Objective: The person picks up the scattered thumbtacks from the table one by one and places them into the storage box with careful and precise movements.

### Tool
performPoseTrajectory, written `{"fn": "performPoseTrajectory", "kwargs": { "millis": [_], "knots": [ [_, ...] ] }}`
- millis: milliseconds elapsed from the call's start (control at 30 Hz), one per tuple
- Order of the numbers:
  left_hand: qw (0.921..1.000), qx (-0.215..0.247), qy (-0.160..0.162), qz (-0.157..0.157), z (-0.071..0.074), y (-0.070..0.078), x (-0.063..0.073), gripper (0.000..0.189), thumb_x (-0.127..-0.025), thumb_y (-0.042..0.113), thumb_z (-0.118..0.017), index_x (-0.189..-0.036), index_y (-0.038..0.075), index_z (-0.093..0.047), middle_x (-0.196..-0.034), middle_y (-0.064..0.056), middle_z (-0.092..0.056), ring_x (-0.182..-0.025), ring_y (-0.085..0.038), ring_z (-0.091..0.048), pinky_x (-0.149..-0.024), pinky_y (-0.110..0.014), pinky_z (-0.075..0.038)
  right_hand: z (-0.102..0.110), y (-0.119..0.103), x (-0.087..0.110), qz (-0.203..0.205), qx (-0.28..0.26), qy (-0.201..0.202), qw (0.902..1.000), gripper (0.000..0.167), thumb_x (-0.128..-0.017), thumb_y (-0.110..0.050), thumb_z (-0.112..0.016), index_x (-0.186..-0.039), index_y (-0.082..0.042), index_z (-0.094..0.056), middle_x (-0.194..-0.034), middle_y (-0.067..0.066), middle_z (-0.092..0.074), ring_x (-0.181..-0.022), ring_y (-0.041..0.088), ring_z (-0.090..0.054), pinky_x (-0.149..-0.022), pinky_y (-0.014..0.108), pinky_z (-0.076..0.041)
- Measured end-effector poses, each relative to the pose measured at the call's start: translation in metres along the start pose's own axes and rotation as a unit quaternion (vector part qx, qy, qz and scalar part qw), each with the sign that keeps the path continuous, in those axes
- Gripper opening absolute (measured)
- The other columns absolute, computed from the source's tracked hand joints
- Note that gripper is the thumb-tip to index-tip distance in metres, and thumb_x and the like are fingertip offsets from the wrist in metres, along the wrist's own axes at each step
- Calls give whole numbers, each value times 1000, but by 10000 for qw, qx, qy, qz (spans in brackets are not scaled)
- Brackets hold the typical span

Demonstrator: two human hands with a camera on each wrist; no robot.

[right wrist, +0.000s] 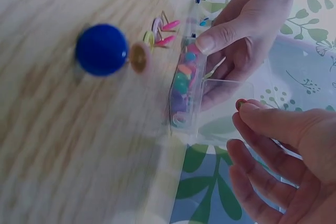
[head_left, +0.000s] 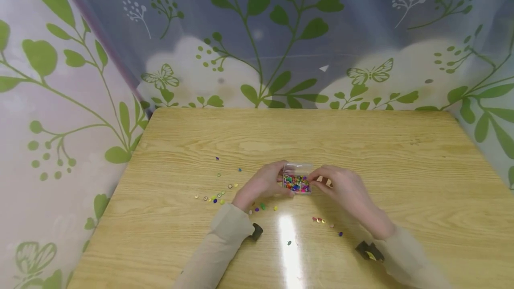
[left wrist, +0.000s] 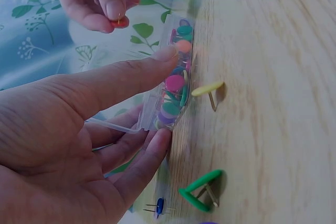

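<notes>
My left hand [head_left: 264,183] grips a small clear plastic box [head_left: 297,184] by its left side, thumb at the near wall and fingers around the far side. Colourful thumbtacks [left wrist: 175,82] fill the box, and its transparent lid [head_left: 298,168] stands open at the back. Just to the right of the box is my right hand [head_left: 341,186], pinching a red thumbtack [right wrist: 240,104] between thumb and index finger. Both wrist views show this tack apart from the box, its metal pin [left wrist: 119,18] visible in the left wrist view.
Loose thumbtacks lie scattered on the wooden table [head_left: 180,146], many to the left of the box. A green tack [head_left: 289,243] and a blue tack [head_left: 340,234] lie nearer the front. Leaf-patterned cloth [head_left: 281,57] hangs behind the table.
</notes>
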State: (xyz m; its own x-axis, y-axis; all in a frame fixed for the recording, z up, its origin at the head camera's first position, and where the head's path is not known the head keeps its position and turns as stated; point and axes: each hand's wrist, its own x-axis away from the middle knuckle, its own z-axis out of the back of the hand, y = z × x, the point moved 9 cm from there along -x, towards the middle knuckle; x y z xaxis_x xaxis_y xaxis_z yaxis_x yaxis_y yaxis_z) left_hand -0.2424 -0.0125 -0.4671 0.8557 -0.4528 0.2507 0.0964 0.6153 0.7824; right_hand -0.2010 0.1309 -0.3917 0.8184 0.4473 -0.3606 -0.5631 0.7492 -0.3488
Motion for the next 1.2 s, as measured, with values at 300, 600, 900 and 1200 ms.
{"fn": "performPoseTrajectory", "kwargs": {
  "millis": [300,600,900,1200],
  "knots": [
    [10000,15,1,71,0,0,0,70,-77,17,-89,-139,16,-57,-135,-6,-62,-121,-26,-61,-103,-40,-50,-2,1,0,-65,-96,5,9999,16,-82,-4,-81,-93,-15,-79,-86,0,-77,-62,8,-63,-47,18,-41],
    [10000,-25,-11,94,-1,1,1,70,-78,18,-89,-140,16,-56,-135,-7,-62,-123,-27,-60,-104,-41,-49,13,3,21,248,70,145,9996,17,-79,-5,-84,-90,-16,-77,-84,-5,-76,-63,4,-62,-54,20,-49],
    [10000,-39,-34,84,1,1,4,71,-80,19,-87,-142,16,-54,-139,-9,-59,-125,-29,-59,-106,-43,-48,18,6,63,896,-80,-120,9959,21,-73,-11,-87,-84,-23,-73,-78,-14,-71,-64,-7,-56,-53,14,-46],
    [10000,-56,-34,63,-1,2,2,69,-80,19,-88,-140,17,-55,-139,-8,-59,-125,-29,-59,-106,-42,-48,5,7,88,793,-597,-962,9904,20,-74,-17,-88,-87,-26,-75,-85,-18,-72,-74,-6,-63,-63,20,-55]
  ]
}}
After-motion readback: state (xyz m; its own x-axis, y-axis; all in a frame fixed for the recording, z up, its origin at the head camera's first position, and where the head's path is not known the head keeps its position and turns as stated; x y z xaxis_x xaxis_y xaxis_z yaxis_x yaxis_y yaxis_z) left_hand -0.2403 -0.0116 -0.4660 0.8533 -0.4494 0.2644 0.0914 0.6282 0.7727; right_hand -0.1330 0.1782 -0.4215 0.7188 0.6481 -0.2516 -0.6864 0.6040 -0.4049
